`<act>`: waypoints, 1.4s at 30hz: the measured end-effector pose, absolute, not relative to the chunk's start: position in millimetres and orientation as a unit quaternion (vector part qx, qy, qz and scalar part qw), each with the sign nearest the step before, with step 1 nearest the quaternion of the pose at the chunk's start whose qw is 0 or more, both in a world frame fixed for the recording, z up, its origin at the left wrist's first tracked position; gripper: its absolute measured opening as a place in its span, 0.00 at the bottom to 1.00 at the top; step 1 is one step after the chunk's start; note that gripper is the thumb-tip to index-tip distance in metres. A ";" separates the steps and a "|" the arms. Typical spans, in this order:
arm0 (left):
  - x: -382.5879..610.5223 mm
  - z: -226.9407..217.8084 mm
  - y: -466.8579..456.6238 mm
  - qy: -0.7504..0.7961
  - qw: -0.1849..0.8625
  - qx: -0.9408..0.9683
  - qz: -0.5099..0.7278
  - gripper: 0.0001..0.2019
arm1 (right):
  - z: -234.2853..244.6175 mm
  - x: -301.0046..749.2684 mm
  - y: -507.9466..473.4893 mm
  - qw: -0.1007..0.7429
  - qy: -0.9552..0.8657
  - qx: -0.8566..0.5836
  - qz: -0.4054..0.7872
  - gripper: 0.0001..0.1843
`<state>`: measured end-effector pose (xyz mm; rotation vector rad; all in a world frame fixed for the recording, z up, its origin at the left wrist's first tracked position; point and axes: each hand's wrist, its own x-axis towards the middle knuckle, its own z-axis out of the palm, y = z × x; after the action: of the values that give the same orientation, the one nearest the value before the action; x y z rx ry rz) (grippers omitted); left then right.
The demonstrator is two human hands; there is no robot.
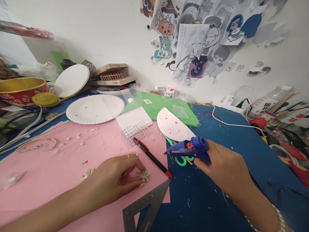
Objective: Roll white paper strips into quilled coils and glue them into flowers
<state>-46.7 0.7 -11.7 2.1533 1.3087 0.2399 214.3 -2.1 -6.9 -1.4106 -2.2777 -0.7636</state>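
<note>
My left hand [116,174] rests low over the pink sheet [60,167], thumb and index finger closed at the edges of a small pale coiled ornament [142,176]. A similar coiled ornament [87,174] lies partly behind my left wrist. In my right hand [224,164] is a blue hot glue gun [188,149], its nozzle pointing left and a small red light showing on its side. Between the hands lies a black and red pen [153,158]. Below it is a grey set square [145,206]. Under the glue gun, green-handled scissors [181,160] are partly hidden.
A folded half paper plate [175,124] lies in front of the glue gun, near a green folder [156,106]. Farther left are a white paper plate [95,109] and a sheet of rhinestones [135,129]. A plastic bottle [173,93] lies by the wall; a white cable [236,125] crosses the right side.
</note>
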 end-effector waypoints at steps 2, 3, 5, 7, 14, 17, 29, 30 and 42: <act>-46.8 -12.2 0.6 0.492 0.299 0.813 0.090 0.04 | -6.6 214.1 -2.7 0.178 -0.804 -0.502 -0.263 0.07; -46.8 -12.4 0.6 0.492 0.299 0.813 0.090 0.04 | -6.5 213.8 -2.8 0.185 -0.801 -0.507 -0.260 0.07; -46.9 -12.5 0.5 0.491 0.301 0.812 0.095 0.04 | -6.5 213.4 -2.8 0.210 -0.783 -0.526 -0.257 0.06; -46.9 -12.5 0.5 0.489 0.304 0.811 0.100 0.04 | -6.7 213.0 -2.5 0.236 -0.763 -0.545 -0.256 0.07; -46.9 -12.2 0.6 0.491 0.302 0.812 0.093 0.04 | -9.4 211.3 -2.1 0.204 -0.790 -0.521 -0.251 0.09; -46.5 -11.8 0.4 0.491 0.301 0.812 0.092 0.04 | -10.6 211.3 -1.4 0.219 -0.778 -0.526 -0.266 0.09; -46.4 -10.7 0.3 0.490 0.298 0.814 0.090 0.04 | -9.4 209.5 0.1 0.235 -0.754 -0.587 -0.181 0.11; -46.4 -10.8 0.3 0.490 0.298 0.814 0.091 0.04 | -8.3 209.2 -0.1 0.237 -0.752 -0.590 -0.174 0.10; -46.5 -11.8 0.3 0.491 0.297 0.814 0.095 0.04 | 0.0 206.0 0.8 0.197 -0.729 -0.654 -0.044 0.09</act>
<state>-46.5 0.3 -11.8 2.1633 1.3058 0.2514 206.0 0.8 0.0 -1.8301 -2.0412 -0.1232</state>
